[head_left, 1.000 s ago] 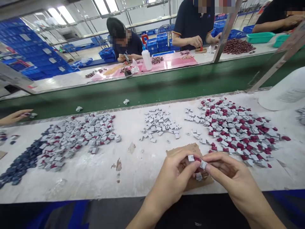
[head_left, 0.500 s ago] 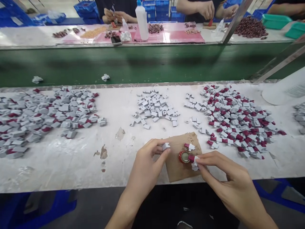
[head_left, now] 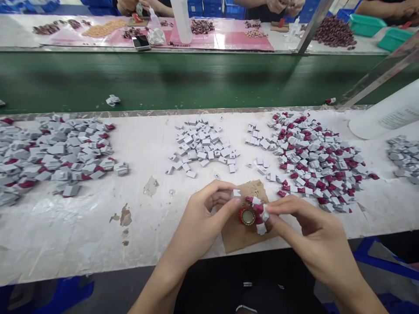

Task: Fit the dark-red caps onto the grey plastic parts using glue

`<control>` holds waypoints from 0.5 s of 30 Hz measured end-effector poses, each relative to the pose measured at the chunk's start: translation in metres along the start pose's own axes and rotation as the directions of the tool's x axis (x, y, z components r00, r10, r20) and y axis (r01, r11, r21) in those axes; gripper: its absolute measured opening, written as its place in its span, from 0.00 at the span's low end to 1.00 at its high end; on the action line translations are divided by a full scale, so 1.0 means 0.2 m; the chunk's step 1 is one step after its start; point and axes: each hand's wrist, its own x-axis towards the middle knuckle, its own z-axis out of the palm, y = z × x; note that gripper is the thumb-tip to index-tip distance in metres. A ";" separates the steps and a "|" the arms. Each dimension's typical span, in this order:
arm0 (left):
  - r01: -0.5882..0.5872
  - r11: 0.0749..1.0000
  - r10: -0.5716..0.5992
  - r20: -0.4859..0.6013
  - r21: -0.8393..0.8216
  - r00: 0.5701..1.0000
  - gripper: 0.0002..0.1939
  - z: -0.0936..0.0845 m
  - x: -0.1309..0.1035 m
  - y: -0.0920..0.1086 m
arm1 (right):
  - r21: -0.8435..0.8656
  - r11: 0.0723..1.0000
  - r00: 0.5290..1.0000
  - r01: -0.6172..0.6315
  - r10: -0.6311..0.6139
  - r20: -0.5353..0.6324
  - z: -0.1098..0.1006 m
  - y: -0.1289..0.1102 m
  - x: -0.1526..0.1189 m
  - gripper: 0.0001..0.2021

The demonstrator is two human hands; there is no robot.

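Observation:
Between thumb and forefinger, my left hand (head_left: 203, 222) pinches a small grey plastic block (head_left: 235, 193) with a notch in its side. My right hand (head_left: 307, 231) grips a small grey-and-maroon plastic piece (head_left: 262, 212), maroon end pointing left. Under both hands lies a brown cardboard sheet (head_left: 234, 237). A red bottle cap (head_left: 246, 216), hollow side up, rests on it. Two more grey-and-maroon pieces lie on the cardboard close to the cap, one behind (head_left: 253, 200) and one in front (head_left: 261, 226) of the held piece.
Grey blocks (head_left: 204, 146) are heaped mid-table. Piles of grey-and-maroon pieces lie right (head_left: 314, 157) and left (head_left: 55, 152). A white bottle (head_left: 386, 113) leans in at the right. Beyond a green strip (head_left: 196, 80), co-workers' hands (head_left: 278, 5) work at another table.
The view has shifted, so the tables appear further left and the far one higher. My hands are closer together, and the right-hand piece has come off the cap's edge towards the left-hand block.

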 end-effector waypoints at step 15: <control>0.025 0.961 0.017 0.151 -0.275 0.988 0.07 0.12 0.14 0.10 | 0.586 0.780 0.968 -0.217 0.249 0.028 0.01 0.06 0.21 0.06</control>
